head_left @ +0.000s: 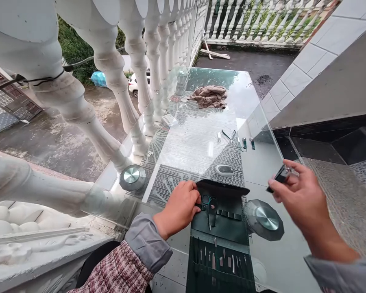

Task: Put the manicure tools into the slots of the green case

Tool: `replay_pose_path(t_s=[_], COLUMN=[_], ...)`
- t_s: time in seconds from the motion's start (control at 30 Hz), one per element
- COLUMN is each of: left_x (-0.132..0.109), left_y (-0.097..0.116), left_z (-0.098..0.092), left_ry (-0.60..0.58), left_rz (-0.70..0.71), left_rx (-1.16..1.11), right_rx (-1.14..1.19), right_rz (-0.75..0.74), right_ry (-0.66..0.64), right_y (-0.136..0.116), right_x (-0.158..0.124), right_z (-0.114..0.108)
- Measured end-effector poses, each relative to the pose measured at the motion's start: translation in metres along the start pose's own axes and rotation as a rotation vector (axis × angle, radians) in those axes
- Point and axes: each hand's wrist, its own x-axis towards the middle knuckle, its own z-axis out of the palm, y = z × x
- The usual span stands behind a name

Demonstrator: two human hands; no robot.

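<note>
An unfolded dark green manicure case [220,228] lies on the glass table at the near side. Slim metal tools [221,260] sit in its lower loops, and small scissors [205,199] and a black-handled tool [212,209] are in the upper part. My left hand [183,207] is closed on the case's upper left edge, by the raised black flap [222,187]. To the right of the case and above the table, my right hand [301,195] pinches a black and silver nail clipper [279,177] between thumb and fingers.
On the glass table [183,158] lie green-handled nippers [228,136], two nail clippers [251,143], a grey oval object [225,170] and a brown cloth [210,97]. Round metal-capped supports [264,219] show beneath the glass. White balusters [110,69] line the left side.
</note>
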Motion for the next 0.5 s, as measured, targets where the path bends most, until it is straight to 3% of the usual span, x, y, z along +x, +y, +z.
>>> replay_pose_path(t_s=[0.07,0.17,0.23,0.33,0.5], left_x=[0.000,-0.002,-0.004,-0.008,-0.010], left_y=[0.000,-0.001,-0.002,-0.004,-0.008], left_z=[0.000,0.000,0.000,0.002,0.006], left_ry=[-0.001,0.008,0.026,0.061,0.095], left_rz=[-0.001,-0.010,-0.008,0.013,0.035], left_rx=[-0.007,-0.024,-0.039,-0.057,-0.015], right_rx=[0.114,0.254,0.258,0.199,0.142], right_rz=[-0.041,-0.049,-0.030,-0.043,-0.048], right_ry=[-0.092,-0.387,-0.475,-0.490,-0.497], right_y=[-0.028,-0.048,-0.045,-0.036,-0.029], right_x=[-0.041,-0.077,-0.080,-0.069,-0.057], right_z=[0.017,0.047,0.065,0.085,0.098])
